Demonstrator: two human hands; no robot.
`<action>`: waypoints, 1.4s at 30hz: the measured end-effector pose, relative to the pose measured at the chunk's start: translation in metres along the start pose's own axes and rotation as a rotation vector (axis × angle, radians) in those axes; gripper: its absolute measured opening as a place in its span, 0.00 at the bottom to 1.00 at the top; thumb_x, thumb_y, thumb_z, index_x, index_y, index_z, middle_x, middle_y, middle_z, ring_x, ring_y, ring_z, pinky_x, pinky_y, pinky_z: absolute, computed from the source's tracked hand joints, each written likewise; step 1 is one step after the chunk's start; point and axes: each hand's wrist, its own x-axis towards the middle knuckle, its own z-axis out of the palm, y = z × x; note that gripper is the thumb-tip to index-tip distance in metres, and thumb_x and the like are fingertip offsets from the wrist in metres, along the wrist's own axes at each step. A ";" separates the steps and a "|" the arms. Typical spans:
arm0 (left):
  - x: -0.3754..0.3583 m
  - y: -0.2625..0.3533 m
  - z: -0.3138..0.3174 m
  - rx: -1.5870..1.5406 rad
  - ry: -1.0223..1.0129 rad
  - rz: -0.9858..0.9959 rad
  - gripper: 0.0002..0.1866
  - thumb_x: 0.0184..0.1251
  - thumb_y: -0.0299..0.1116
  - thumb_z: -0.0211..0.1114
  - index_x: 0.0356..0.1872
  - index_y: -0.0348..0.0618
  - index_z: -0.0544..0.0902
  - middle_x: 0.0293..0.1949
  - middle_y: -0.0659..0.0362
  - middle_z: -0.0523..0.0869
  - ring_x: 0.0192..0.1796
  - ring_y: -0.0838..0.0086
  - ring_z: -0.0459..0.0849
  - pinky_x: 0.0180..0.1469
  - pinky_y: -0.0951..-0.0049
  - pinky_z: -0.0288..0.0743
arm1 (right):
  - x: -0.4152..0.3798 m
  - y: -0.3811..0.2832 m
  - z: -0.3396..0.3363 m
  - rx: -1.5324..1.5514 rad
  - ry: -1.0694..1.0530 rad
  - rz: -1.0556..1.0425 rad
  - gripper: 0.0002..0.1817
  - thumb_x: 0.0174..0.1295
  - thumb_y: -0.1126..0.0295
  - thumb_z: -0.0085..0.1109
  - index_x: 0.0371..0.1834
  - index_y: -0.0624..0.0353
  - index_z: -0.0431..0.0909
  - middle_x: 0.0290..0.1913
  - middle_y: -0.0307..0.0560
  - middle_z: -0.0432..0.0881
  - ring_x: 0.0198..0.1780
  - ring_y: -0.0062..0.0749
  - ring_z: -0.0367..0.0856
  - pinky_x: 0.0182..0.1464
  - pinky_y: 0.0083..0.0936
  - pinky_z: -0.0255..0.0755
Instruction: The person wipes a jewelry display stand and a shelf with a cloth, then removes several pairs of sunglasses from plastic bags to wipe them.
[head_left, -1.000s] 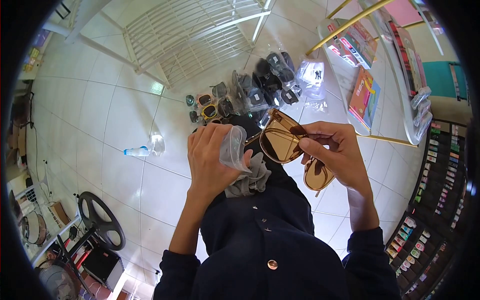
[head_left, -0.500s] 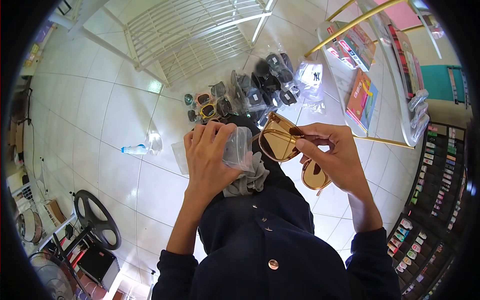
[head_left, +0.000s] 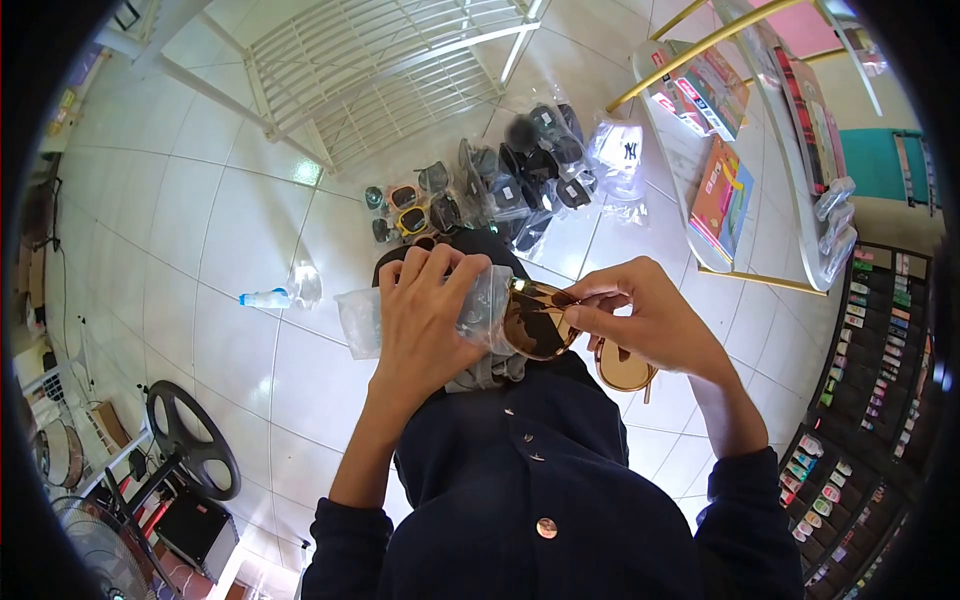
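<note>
A pair of brown-lensed sunglasses (head_left: 541, 322) is pinched at the bridge by my right hand (head_left: 645, 315). One lens is at the mouth of a clear plastic bag (head_left: 484, 312); the other lens hangs below my fingers. My left hand (head_left: 428, 320) grips the bag from above, its fingers curled over the plastic, and part of the bag sticks out to the left. Beneath the bag a grey cloth (head_left: 487, 374) lies on my lap.
Several bagged sunglasses (head_left: 505, 190) are spread on the tiled floor ahead, beside a bagged white cap (head_left: 619, 158). A white rack (head_left: 380, 70) stands behind them. Shelves with books (head_left: 722, 200) are at right. A blue-capped bottle (head_left: 268, 299) lies left; a steering wheel (head_left: 194, 440) stands lower left.
My right hand has brought the sunglasses left and slightly down, so the near lens now meets the bag's opening. My left hand keeps its grip on the bag.
</note>
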 end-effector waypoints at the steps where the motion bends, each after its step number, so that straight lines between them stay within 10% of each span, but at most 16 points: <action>1: 0.000 0.000 0.000 -0.025 -0.021 0.000 0.25 0.32 0.39 0.70 0.38 0.48 0.75 0.33 0.62 0.72 0.40 0.69 0.69 0.44 0.67 0.57 | 0.001 -0.002 -0.002 -0.006 -0.010 0.057 0.10 0.53 0.73 0.56 0.34 0.71 0.78 0.23 0.46 0.79 0.22 0.20 0.77 0.26 0.16 0.70; 19: 0.002 0.004 -0.001 -0.157 -0.314 0.057 0.29 0.32 0.41 0.70 0.39 0.43 0.71 0.33 0.59 0.73 0.41 0.68 0.71 0.43 0.70 0.59 | 0.026 0.012 -0.008 -0.033 -0.160 0.071 0.11 0.49 0.69 0.57 0.30 0.66 0.80 0.22 0.43 0.80 0.24 0.21 0.79 0.25 0.16 0.72; 42: -0.004 0.010 0.036 -0.241 -0.156 -0.025 0.26 0.34 0.35 0.71 0.39 0.41 0.70 0.33 0.58 0.74 0.38 0.65 0.72 0.41 0.69 0.63 | 0.028 0.029 -0.012 0.139 -0.158 0.110 0.12 0.50 0.73 0.61 0.38 0.65 0.75 0.31 0.47 0.80 0.31 0.22 0.78 0.24 0.16 0.73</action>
